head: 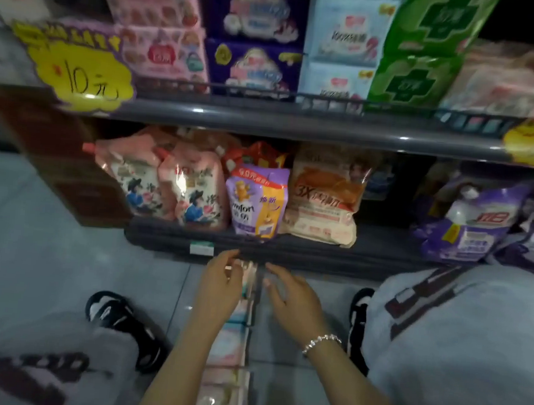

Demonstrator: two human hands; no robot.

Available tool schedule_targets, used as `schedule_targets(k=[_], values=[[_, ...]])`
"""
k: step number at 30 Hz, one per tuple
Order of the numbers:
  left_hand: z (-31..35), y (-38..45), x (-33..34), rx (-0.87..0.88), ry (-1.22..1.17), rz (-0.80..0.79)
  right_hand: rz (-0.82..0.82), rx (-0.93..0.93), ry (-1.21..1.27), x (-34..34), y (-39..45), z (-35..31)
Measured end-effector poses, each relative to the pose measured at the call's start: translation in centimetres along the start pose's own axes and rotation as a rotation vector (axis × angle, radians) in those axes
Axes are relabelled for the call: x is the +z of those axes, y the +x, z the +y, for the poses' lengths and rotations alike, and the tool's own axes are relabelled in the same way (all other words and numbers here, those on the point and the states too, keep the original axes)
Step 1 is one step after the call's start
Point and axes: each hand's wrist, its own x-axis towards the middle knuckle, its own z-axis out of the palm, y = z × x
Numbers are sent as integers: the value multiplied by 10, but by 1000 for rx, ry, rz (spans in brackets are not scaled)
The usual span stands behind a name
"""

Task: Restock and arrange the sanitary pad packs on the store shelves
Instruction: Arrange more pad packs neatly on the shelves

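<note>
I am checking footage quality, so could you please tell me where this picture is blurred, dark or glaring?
Head view: upper shelf's pink packs motion-blurred; glare spots on grey shelf edge; top right corner black; wide-angle bends the shelf.
</note>
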Motion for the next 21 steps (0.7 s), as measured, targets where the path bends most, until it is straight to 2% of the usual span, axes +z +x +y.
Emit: schedule_targets(k=[7,12,15,18,19,21], values=[[-101,-16,3,-272,2,-67,-277,190,-12,78,-22,25],[-154,-31,14,-455,-21,-194,-405,331,132,127,-38,48],[-172,-42,14,-526,-9,-412,-502,400,193,146,-47,61],[-193,-52,12,-588,198,-681,-626,463,215,162,-56,72],[-200,-55,11,-580,283,-716,-649,477,223,166,-58,76],[-211,-61,12,-632,285,-754,-682,523,262,173,-62,86]])
